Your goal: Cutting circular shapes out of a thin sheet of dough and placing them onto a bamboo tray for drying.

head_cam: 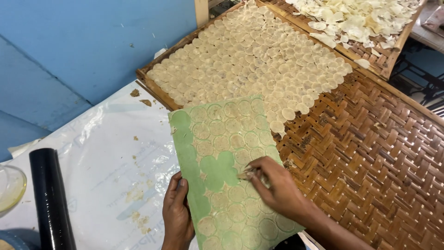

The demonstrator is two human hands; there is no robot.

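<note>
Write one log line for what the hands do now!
left hand: holds green flat board edge | right hand: peels thin round pale disc | beside: woven bamboo tray

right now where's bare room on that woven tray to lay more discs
The woven tray is bare right of the green sheet, below the laid discs. Its upper left is packed edge to edge. The right hand works beside that bare patch.

You've got bare woven tray [384, 153] open at right and lower right. Upper centre is packed with pale discs [259, 60], so no passing there. Lower left, the black roll [48, 199] and glass bowl [10, 187] crowd the plastic-covered surface [115, 139].
</note>
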